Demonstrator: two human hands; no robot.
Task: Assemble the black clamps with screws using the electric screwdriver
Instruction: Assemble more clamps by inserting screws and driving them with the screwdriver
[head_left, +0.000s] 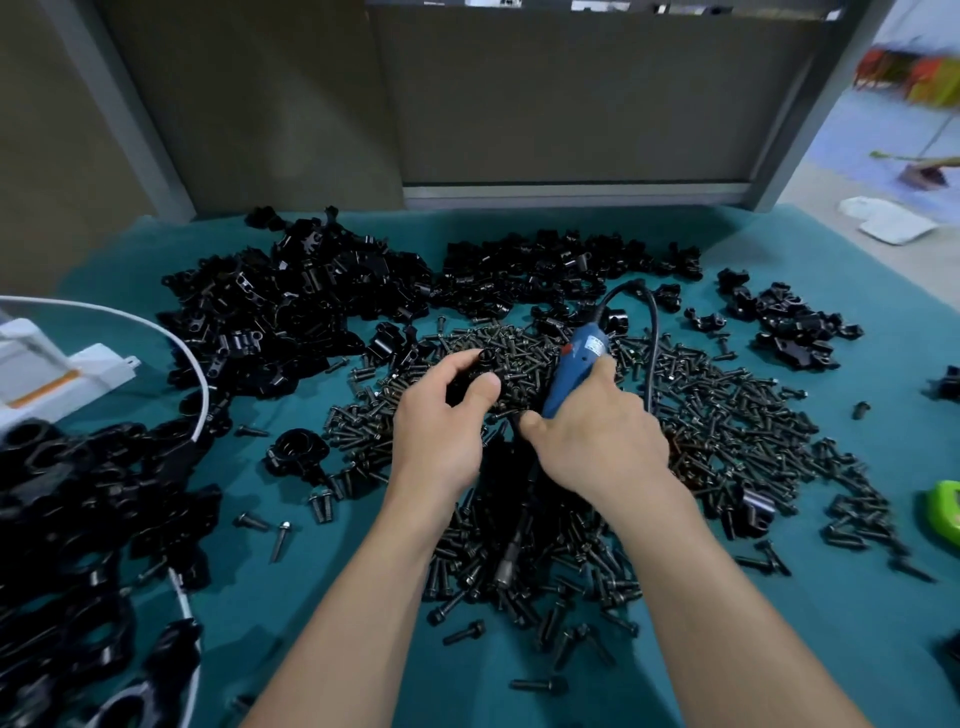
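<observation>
My left hand grips a black clamp over the middle of the screw pile, fingers and thumb curled round it. My right hand holds the blue electric screwdriver by its body; its black cable loops back over the screws. The driver's tip is hidden behind my hands, close to the clamp. Black screws cover the teal table under and around both hands.
Heaps of black clamp parts lie at the back left, back centre, right and near left. A single clamp sits left of my hands. A white device with a white cable stands at the left; a green object is at the right edge.
</observation>
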